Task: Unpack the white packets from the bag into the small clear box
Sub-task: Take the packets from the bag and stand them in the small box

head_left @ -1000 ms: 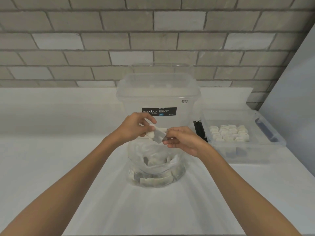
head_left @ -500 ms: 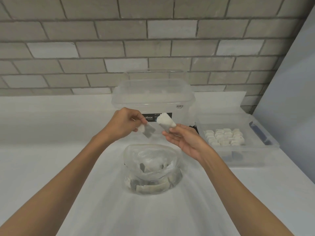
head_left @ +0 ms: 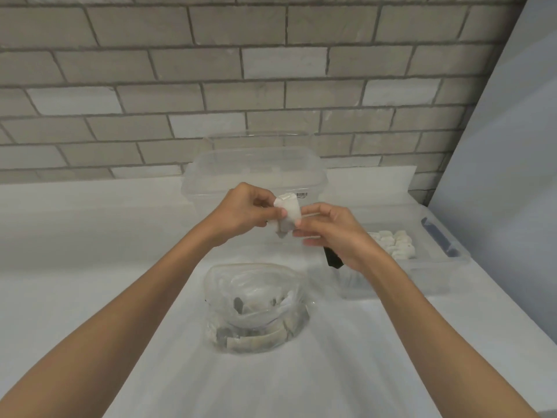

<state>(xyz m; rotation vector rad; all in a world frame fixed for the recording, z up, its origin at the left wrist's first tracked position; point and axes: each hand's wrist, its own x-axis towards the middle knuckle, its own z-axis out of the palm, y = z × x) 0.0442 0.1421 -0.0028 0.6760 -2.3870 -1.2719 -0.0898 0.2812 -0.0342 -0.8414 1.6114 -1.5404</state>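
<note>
Both hands meet above the table and hold white packets [head_left: 287, 211] between them. My left hand [head_left: 241, 211] pinches them from the left, my right hand [head_left: 330, 233] from the right with its fingertips. How many packets there are I cannot tell. Below the hands stands the clear plastic bag [head_left: 256, 309], open at the top, with several packets inside. The small clear box [head_left: 437, 267] lies to the right, with several white packets [head_left: 394, 244] in rows inside it.
A large clear lidded tub [head_left: 256, 173] stands behind the hands against the brick wall. A dark object [head_left: 331, 260] sits at the small box's left end. A grey panel [head_left: 512, 176] rises on the right. The white table [head_left: 90, 267] stretches left.
The hands held one packet each, apart, half a second ago. Now they have come together and the packets touch between the fingertips. The view has tilted down slightly.
</note>
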